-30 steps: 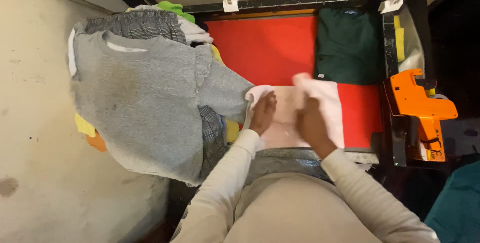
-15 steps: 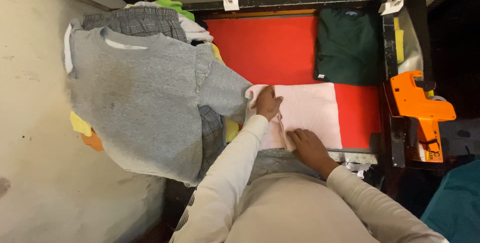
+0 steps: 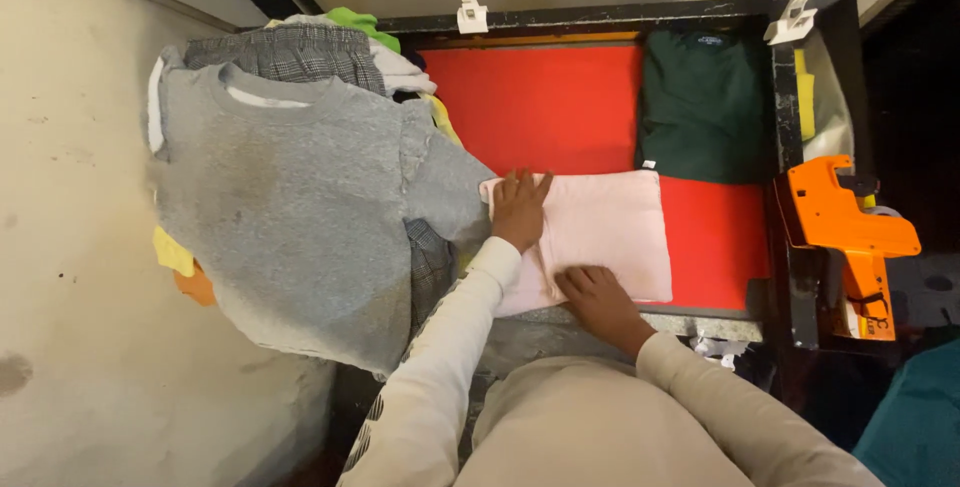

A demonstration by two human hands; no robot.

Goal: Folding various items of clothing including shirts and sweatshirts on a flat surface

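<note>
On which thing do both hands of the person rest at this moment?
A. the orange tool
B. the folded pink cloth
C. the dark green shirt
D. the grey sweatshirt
B: the left hand and the right hand both lie flat on the folded pink cloth, on the red table top.

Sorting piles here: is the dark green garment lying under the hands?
No, both hands, left hand and right hand, press the pink cloth; the green garment lies apart.

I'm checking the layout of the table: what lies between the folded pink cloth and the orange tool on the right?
In the head view, only a bare strip of the red table surface and the table's black edge separate the pink cloth from the orange tool.
</note>
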